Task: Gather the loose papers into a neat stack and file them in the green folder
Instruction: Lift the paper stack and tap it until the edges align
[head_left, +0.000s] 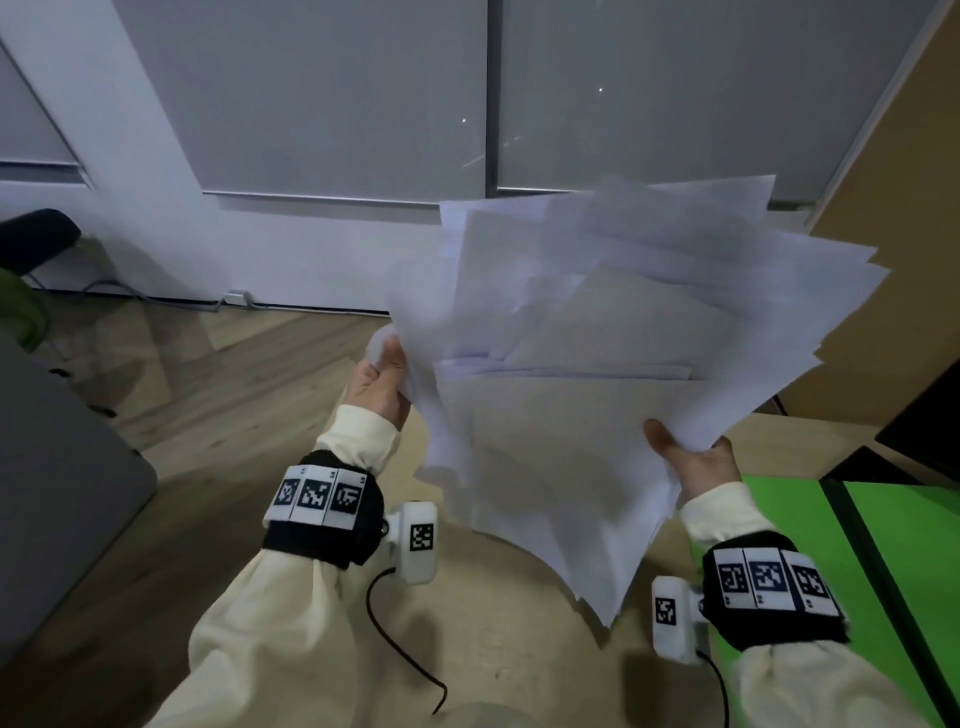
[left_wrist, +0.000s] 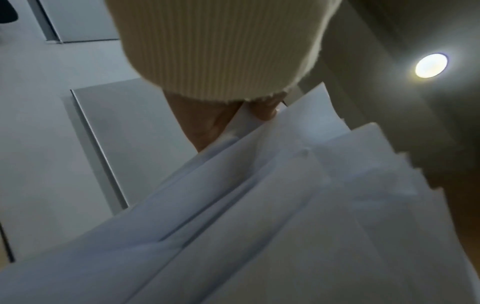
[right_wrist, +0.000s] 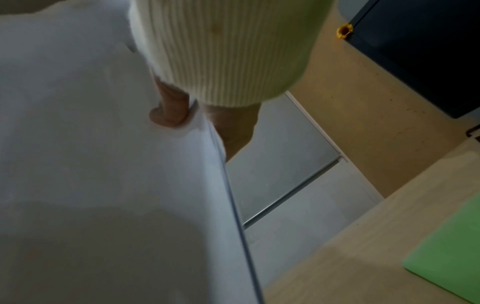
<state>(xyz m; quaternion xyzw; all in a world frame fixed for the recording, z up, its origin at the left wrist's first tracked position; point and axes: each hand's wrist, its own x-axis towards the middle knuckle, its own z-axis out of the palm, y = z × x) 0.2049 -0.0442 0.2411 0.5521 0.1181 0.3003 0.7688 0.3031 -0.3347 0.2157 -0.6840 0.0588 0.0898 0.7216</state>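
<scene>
Both wrists sit lowest in the head view, each banded with coded markers and a small camera unit. Above them, the papers (head_left: 597, 374) are held clear of the surface (head_left: 519, 649) as a loose, fanned bundle, corners splayed toward the upper right and edges out of register.

The left hand (head_left: 379, 384) pinches the bundle's left edge, thumb on the near face. The left wrist view confirms this: fingers (left_wrist: 205, 131) lie behind the sheets and the thumb presses on the front. The right hand (head_left: 696, 457) grasps the lower right corner, thumb (right_wrist: 168, 115) on the front face, remaining fingers behind the sheets. Neither hand is released.

The green folder (head_left: 857, 545) lies open and flat on the surface at the lower right, directly beside the right wrist and well apart from the left hand. A dark spine strip divides its two leaves.

Critical relation: the folder lies to the right of and below the bundle, so the right hand is the nearer one. The bundle's long axis runs from lower left to upper right, roughly toward the folder.

Judged step: squaring is not yet done. Aligning the edges against the surface is advisable before filing; unsquared sheets may slip from the pinch or snag on the folder leaf.
</scene>
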